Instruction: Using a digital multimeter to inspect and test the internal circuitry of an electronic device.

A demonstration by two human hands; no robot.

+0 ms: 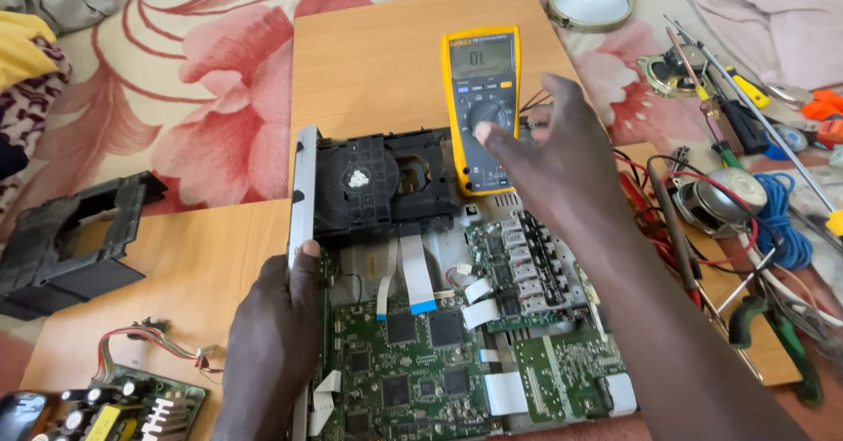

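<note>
An opened disc player chassis [305, 186] lies on a wooden board [378, 54]. It has a black disc drive [378, 182] at the back and green circuit boards [413, 353] at the front. My left hand [272, 336] grips the chassis's left metal edge. My right hand [553, 155] reaches over the chassis, its fingertips at the dial of a yellow multimeter [481, 107] that lies above the boards. White ribbon cables [413, 270] run from the drive to the main board.
A black plastic frame [66, 243] lies at the left, with a small power board with coloured wires [132, 397] below it. At the right lie screwdrivers [738, 112], speakers [716, 199], a blue wire coil [786, 226], red leads and pliers [777, 331]. A round mirror [590, 3] sits at the top.
</note>
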